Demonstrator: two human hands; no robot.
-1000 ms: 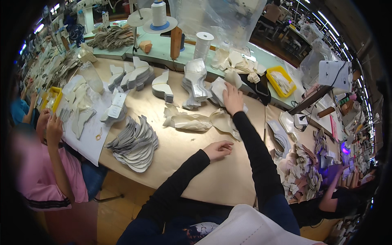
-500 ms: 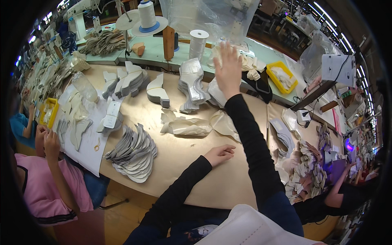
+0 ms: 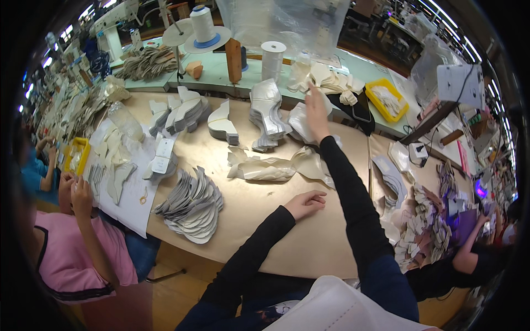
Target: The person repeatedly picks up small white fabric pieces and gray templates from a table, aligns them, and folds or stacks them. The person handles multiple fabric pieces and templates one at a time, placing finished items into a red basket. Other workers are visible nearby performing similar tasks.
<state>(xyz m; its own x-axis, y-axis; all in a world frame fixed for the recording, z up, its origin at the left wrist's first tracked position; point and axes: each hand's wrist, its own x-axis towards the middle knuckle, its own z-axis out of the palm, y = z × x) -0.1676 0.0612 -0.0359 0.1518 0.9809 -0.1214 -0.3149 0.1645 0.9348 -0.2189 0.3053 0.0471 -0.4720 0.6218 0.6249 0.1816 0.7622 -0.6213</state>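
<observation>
My right hand (image 3: 316, 113) reaches to the far side of the table, seen edge-on with its fingers stretched out. It is over a pale plastic-wrapped bundle (image 3: 298, 119), just short of the cream cut pieces (image 3: 323, 75) on the green ledge. Nothing shows in its grip, though the palm side is partly hidden. My left hand (image 3: 305, 204) rests on the tan table (image 3: 276, 226), empty, its fingers loosely extended and close together. Beyond it lie crumpled cream sheets (image 3: 264, 169). Stacks of grey-white shaped pieces (image 3: 266, 107) stand farther back, one banded stack (image 3: 223, 124) among them.
A fanned pile of grey pieces (image 3: 193, 207) lies left of centre. On the ledge stand white thread spools (image 3: 272, 60), a wooden block (image 3: 233, 59) and a yellow tray (image 3: 398, 113). A person in a pink shirt (image 3: 83, 259) works at the left.
My right hand has come down and nearer from its raised, spread pose, turning edge-on. My left hand stays on the table with its fingers drawn closer together. The view has shifted slightly.
</observation>
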